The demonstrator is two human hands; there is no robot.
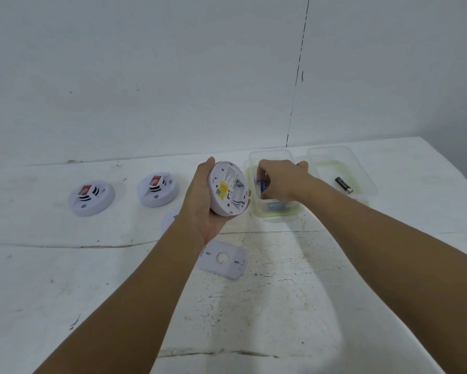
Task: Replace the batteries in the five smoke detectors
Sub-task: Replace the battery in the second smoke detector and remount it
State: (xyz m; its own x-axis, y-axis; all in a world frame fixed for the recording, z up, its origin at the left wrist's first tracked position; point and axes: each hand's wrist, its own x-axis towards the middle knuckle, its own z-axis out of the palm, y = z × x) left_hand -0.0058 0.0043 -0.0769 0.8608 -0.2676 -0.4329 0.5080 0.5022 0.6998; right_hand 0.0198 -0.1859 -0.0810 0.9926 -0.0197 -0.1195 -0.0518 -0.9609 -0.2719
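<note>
Above the middle of the surface (281, 306), your left hand (200, 203) grips a white smoke detector (228, 188) from below and behind, thumb up over its far rim and fingers curled under its near edge. You have it tipped so its underside faces you, with a yellow label (222, 188) in the middle and the open battery bay just right of that.

Just to the right of it, your right hand (281, 179) reaches down into the nearer clear plastic container (271, 209), fingers curled around a blue battery (263, 184) that shows between them. That hand and the detector are close together but not touching. More blue items lie at the container's bottom, too blurred to tell apart.

Further right, a second clear container (362, 168) stands just beside the first and holds one dark battery (343, 184) lying on its side.

Below your left wrist, a white mounting plate (224, 261) with a round hole in it lies flat on the surface. Left of your left hand, two more smoke detectors sit face up, one near (158, 191) and one farther left (92, 198), each with a red and white label on top. Part of another white round piece (168, 220) peeks out from behind your left forearm.
</note>
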